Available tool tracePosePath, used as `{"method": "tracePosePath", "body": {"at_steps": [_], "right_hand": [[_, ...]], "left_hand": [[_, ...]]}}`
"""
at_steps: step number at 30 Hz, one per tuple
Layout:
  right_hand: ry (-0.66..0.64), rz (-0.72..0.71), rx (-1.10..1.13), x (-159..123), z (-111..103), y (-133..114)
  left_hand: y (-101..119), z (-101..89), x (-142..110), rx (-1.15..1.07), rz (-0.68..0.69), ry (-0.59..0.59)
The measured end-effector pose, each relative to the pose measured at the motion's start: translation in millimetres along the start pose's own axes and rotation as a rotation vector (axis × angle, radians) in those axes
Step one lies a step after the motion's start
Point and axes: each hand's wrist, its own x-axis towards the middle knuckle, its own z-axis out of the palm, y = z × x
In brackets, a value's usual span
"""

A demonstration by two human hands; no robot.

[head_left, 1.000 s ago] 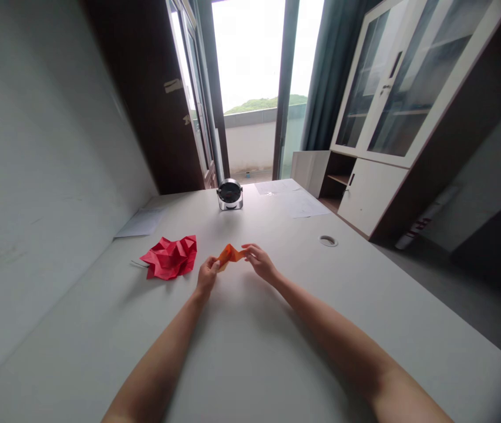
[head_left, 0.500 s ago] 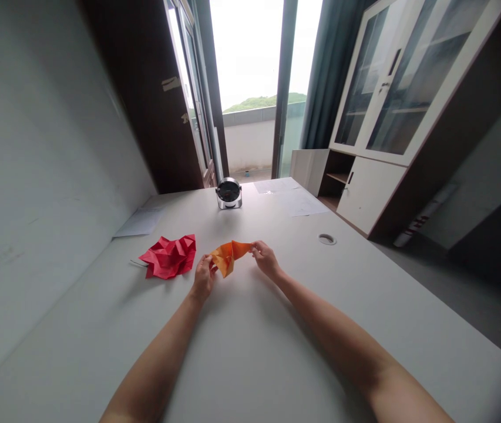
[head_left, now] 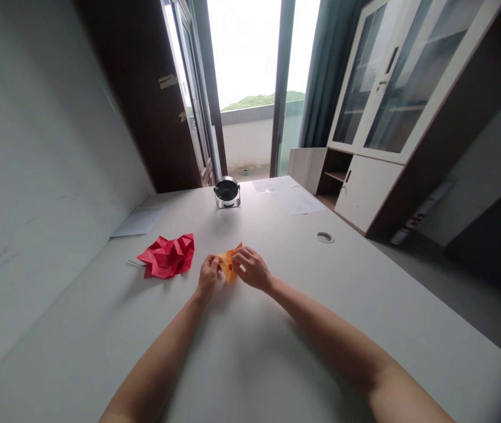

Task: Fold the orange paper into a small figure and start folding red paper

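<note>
A small folded orange paper (head_left: 228, 262) is held just above the white table (head_left: 276, 352), between both hands. My left hand (head_left: 208, 277) pinches its left side with closed fingers. My right hand (head_left: 252, 268) grips its right side, fingers curled over the paper and hiding part of it. The two hands are close together, almost touching. A crumpled, creased red paper (head_left: 166, 256) lies flat on the table to the left of my left hand.
A small round desk fan (head_left: 227, 192) stands at the table's far end. White sheets lie at the far left (head_left: 138, 221) and far right (head_left: 296, 202). A cable hole (head_left: 324, 237) sits right of my hands. A wall runs along the left; a glass-door cabinet (head_left: 377, 117) stands right.
The orange paper, stretched out wide between my hands half a second ago, is now folded together. My right hand moved left toward my left hand.
</note>
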Motion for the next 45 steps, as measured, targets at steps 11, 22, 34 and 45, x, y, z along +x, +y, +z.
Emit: {"method": "tracePosePath", "body": {"at_steps": [11, 22, 34, 45], "right_hand": [[-0.018, 0.376, 0.356, -3, 16, 20], [-0.048, 0.685, 1.064, -1, 25, 30], [0.064, 0.664, 0.935, 1, 28, 37], [0.319, 0.817, 1.095, 1, 22, 61]], "left_hand": [[7, -0.3, -2, -0.179, -0.077, -0.108], [12, 4.6, -10, -0.169, -0.179, -0.261], [3, 0.1, -4, -0.232, -0.119, -0.188], [-12, -24.0, 18, -0.411, -0.078, 0.005]]}}
